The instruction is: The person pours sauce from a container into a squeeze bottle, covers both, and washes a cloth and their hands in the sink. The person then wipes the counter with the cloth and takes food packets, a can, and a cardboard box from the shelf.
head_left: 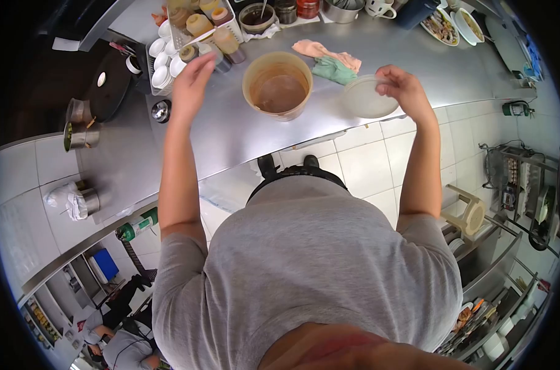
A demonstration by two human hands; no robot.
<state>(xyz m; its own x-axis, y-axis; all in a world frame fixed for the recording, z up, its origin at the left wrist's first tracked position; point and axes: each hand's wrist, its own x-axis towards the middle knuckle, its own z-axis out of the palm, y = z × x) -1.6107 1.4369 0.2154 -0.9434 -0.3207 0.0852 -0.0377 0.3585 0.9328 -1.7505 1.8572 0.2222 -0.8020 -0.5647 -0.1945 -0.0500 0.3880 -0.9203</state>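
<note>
A tub (250, 83) with brown liquid (281, 92) in it stands uncovered on the steel counter in front of me. My right hand (403, 89) grips a round translucent lid (367, 102) by its edge, to the right of the tub near the counter's front edge. To the left of the tub is my left hand (193, 80), its fingers stretched out and nothing seen in them. It is close to several squeeze bottles (226, 42). A pink cloth (326, 54) and a green cloth (333, 70) lie between the tub and the lid.
A white basket (234, 28) of bottles stands at the back left, beside stacked white cups (161, 77). Jars, a dark sauce container (257, 17) and a plate of food (440, 28) line the back. Two people (123, 348) appear at lower left. A stool (468, 213) is at right.
</note>
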